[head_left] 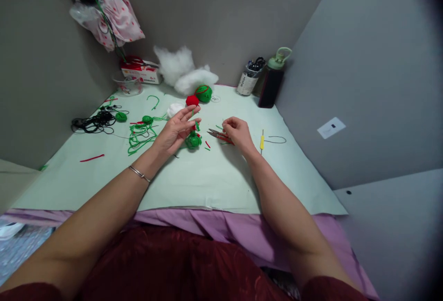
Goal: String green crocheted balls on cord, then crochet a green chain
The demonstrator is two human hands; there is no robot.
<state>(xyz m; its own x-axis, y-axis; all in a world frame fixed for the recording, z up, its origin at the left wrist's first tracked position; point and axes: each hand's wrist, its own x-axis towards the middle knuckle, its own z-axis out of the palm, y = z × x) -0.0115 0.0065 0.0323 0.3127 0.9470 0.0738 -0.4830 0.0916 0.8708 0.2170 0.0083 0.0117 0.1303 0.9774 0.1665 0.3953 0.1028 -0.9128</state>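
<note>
My left hand [176,129] pinches a small green-and-red crocheted piece [193,141], its rounded green body hanging just below the fingers. A bit of green yarn shows between thumb and fingers. To the right, my right hand [238,134] has thumb and forefinger pressed together; what they hold, if anything, is too small to make out. Directly under those fingers is a pair of scissors [218,134] with orange-red handles, blades pointing left, handles partly hidden by the hand. Short red and green yarn snippets [207,145] lie between the hands.
Behind the hands are a red yarn ball [192,101], a green yarn ball [203,93] and white stuffing [176,67]. Tangled green yarn [140,139] and black cord [97,121] lie left. A yellow-handled hook [262,142], pen holder [248,81] and bottle [272,84] stand or lie right.
</note>
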